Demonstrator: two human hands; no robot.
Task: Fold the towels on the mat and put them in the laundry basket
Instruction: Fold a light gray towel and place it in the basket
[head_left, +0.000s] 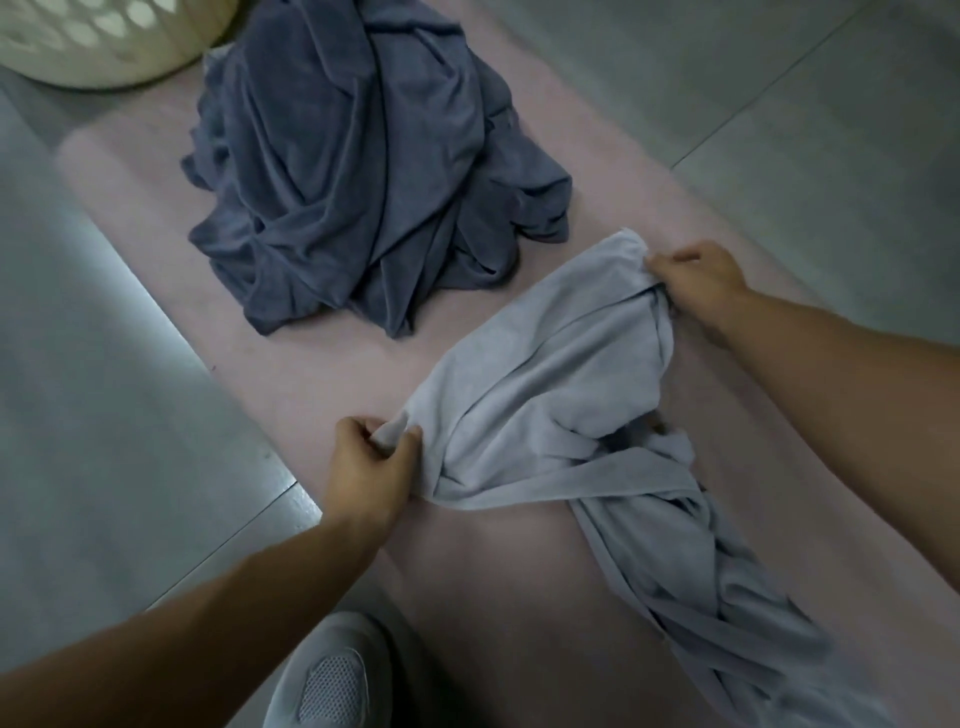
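A light grey towel (561, 395) lies crumpled and twisted across the pink mat (332, 379), trailing toward the lower right. My left hand (371, 462) grips one corner of it at its near left end. My right hand (696, 283) pinches another corner at its far right end. Between the two hands the edge is stretched slightly. A heap of dark blue-grey towels (363, 171) sits on the far part of the mat. The cream laundry basket (93, 41) stands on the floor at the top left, only partly in view.
Grey floor tiles (104, 364) surround the mat on both sides. A white mesh shoe (332, 675) shows at the bottom edge, at the mat's near left corner.
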